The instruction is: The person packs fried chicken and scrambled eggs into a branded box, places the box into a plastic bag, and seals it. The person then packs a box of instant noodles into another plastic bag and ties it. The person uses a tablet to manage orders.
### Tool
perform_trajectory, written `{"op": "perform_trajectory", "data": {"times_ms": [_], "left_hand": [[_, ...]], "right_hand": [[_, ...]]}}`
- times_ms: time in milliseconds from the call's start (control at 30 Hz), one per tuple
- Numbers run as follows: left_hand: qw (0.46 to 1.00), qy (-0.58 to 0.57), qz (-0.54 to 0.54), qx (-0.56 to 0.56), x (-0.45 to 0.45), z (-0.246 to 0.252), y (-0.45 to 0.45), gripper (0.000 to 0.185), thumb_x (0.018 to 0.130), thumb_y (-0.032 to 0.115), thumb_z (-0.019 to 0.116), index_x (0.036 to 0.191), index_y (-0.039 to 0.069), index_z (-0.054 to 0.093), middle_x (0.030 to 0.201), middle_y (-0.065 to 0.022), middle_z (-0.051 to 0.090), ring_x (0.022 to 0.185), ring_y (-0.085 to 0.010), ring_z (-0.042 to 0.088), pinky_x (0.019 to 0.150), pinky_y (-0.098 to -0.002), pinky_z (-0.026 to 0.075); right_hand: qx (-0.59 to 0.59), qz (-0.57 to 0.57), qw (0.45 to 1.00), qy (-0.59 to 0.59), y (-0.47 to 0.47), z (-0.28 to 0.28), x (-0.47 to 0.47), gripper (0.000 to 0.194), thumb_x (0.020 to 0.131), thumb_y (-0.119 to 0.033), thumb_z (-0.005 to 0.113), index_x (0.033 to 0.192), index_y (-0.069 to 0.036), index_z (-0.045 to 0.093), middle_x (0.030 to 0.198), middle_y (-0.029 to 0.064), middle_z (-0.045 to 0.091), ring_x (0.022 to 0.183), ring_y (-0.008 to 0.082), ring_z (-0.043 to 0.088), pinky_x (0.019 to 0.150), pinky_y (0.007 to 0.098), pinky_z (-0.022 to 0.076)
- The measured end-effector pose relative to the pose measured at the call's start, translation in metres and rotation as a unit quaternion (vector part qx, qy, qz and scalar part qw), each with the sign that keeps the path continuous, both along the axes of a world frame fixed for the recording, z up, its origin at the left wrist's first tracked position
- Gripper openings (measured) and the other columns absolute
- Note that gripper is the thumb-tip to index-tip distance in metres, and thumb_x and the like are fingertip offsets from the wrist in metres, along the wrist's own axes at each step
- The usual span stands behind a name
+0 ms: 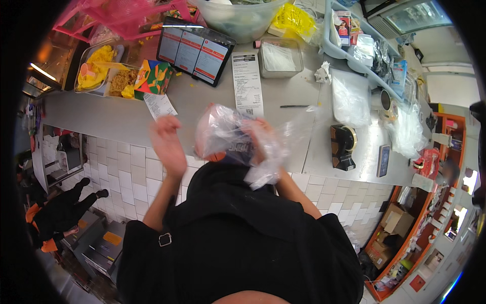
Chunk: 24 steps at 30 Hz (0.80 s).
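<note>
My right hand (262, 133) grips a clear plastic bag (262, 167) at the counter's front edge, just in front of my black top. Inside or behind the film is a package with dark blue and orange print (237, 148); the film hides its full shape. My left hand (167, 146) is raised to the left of the bag, apart from it and blurred by motion, with nothing in it. Beyond that hand lies a paper receipt (159, 105), partly under an open printed food box (153, 79) of noodles (123, 80). A longer receipt (247, 83) lies beyond the bag.
A tablet (195, 51) stands behind the receipts. Nearby are a clear container (281, 59), a black pen (294, 106), a stack of plastic bags (350, 97), a tape dispenser (342, 147) and a phone (383, 161). A blue-grey bin (341, 49) holds packets. Another person (64, 216) is at far left.
</note>
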State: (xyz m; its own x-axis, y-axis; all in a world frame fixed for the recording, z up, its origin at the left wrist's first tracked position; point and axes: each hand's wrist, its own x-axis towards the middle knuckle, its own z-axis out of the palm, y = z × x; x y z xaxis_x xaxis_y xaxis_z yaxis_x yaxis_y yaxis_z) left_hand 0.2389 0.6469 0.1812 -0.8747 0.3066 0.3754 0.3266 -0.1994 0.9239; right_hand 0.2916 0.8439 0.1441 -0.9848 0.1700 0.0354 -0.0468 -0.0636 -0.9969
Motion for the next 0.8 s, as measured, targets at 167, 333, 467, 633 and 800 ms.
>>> {"op": "perform_trajectory", "data": {"times_ms": [167,333,467,633,800], "left_hand": [[0.563,-0.613,-0.368,0.414,-0.011,0.023,0.063,0.081,0.085,0.066,0.049,0.133,0.001,0.041,0.134,-0.0167,0.048,0.121,-0.0277,0.048,0.102,-0.042,0.04],[0.734,-0.402,-0.468,0.285,-0.028,0.084,0.134,0.06,0.086,0.043,0.059,0.13,0.006,0.043,0.125,-0.0096,0.052,0.117,-0.0212,0.051,0.101,-0.0372,0.041],[0.977,0.175,-0.069,0.102,-0.023,0.107,0.187,0.07,0.063,0.009,0.076,0.125,0.008,0.044,0.13,-0.0142,0.043,0.125,-0.0278,0.039,0.099,-0.0381,0.042],[0.843,0.266,-0.45,-0.125,0.028,0.022,0.259,0.052,0.067,0.008,0.068,0.118,0.012,0.056,0.119,-0.0104,0.054,0.112,-0.0264,0.051,0.093,-0.037,0.044],[0.709,-0.197,-0.677,-0.004,0.0,-0.047,0.249,0.057,0.07,0.017,0.074,0.122,0.011,0.051,0.125,-0.0122,0.051,0.115,-0.0232,0.049,0.097,-0.0352,0.042]], "right_hand": [[-0.142,0.191,0.953,0.189,0.05,0.13,-0.009,0.022,0.089,-0.033,0.064,0.087,-0.013,0.058,0.1,0.008,0.063,0.097,0.0266,0.062,0.103,0.0445,0.0325],[0.184,0.322,0.904,0.213,0.107,0.203,-0.026,0.026,0.09,-0.036,0.062,0.081,-0.013,0.054,0.089,0.0059,0.063,0.1,0.0274,0.06,0.105,0.0466,0.0277],[0.338,0.349,0.863,0.137,0.143,0.255,-0.04,0.031,0.091,-0.038,0.06,0.076,-0.013,0.051,0.081,0.0042,0.063,0.103,0.028,0.059,0.107,0.0483,0.0239],[0.312,0.315,0.884,0.146,0.15,0.275,-0.036,0.037,0.092,-0.041,0.057,0.069,-0.013,0.047,0.07,0.0021,0.064,0.106,0.0288,0.058,0.11,0.0505,0.0191],[0.212,0.214,0.94,0.161,0.131,0.197,0.024,0.028,0.087,-0.03,0.061,0.067,-0.012,0.053,0.064,0.0012,0.066,0.103,0.0292,0.061,0.113,0.0518,0.0129]]}}
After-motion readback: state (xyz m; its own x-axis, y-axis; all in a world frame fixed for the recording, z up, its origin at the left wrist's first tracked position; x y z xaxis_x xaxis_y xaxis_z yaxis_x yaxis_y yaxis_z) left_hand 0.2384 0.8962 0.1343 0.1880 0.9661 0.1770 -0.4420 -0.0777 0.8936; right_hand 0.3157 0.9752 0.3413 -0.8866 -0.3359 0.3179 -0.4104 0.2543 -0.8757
